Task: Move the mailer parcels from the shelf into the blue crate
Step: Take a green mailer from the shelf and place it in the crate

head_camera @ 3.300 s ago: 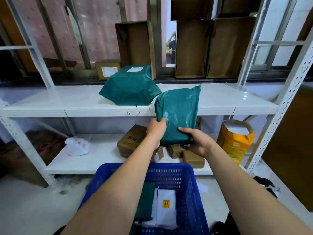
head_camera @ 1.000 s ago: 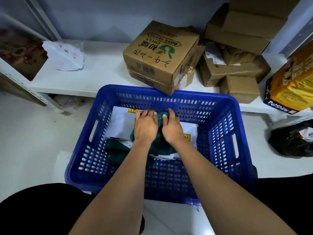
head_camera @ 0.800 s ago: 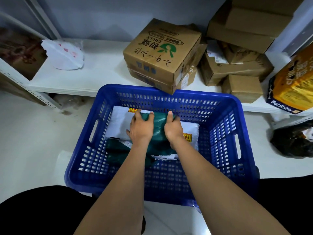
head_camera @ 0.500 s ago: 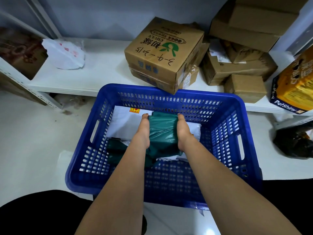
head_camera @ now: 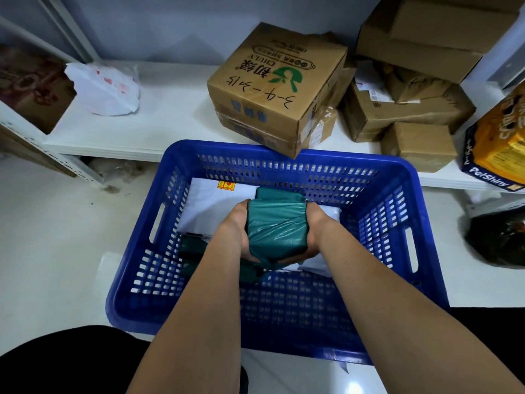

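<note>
A green mailer parcel [head_camera: 277, 226] is held inside the blue crate [head_camera: 403, 211], above the parcels lying there. My left hand [head_camera: 237, 228] grips its left side and my right hand [head_camera: 314, 227] grips its right side, fingers curled under its near edge. Beneath it lie a white mailer [head_camera: 211, 207] with a yellow and red sticker, another white mailer [head_camera: 321, 261] at the right, and a dark green mailer [head_camera: 193, 248] at the left. The upper shelf is out of view.
The crate stands on the white floor against the low white shelf [head_camera: 159, 120]. On the shelf sit a large printed carton [head_camera: 277, 86] that overhangs the crate's far rim, several brown boxes [head_camera: 409, 109], a white plastic bag [head_camera: 105, 89] and an orange bag [head_camera: 500, 140]. A black bag [head_camera: 500, 240] lies at the right.
I carried the green mailer from the upper shelf down into the crate. Within the last second my hands went from pressing on top of it to gripping its sides, and it now sits slightly raised.
</note>
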